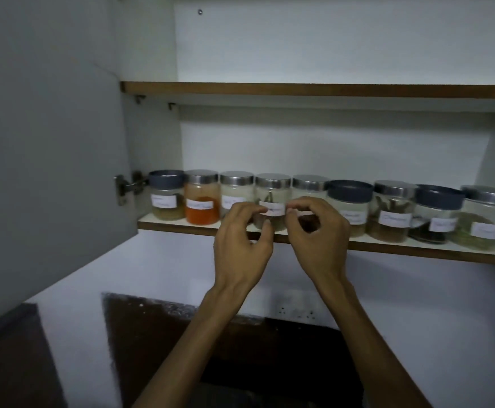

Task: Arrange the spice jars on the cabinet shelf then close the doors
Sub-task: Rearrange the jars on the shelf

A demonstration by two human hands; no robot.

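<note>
Several glass spice jars with white labels stand in a row on the lower cabinet shelf (387,245). The fourth jar from the left (272,189) has a steel lid and dark leaves inside. My left hand (240,234) has its fingers curled, fingertips and thumb at that jar's left side. My right hand (316,231) mirrors it, curled fingertips at the jar's right side, covering the lower part of the fifth jar (309,184). An orange-filled jar (202,207) stands second from the left. Blue-lidded jars (349,192) are mixed in with the steel-lidded ones.
The grey left cabinet door (49,142) hangs open on its hinge (125,187). An upper shelf (299,89) is bare. Below the cabinet are a white wall with a socket plate (297,310) and a dark backsplash (181,334).
</note>
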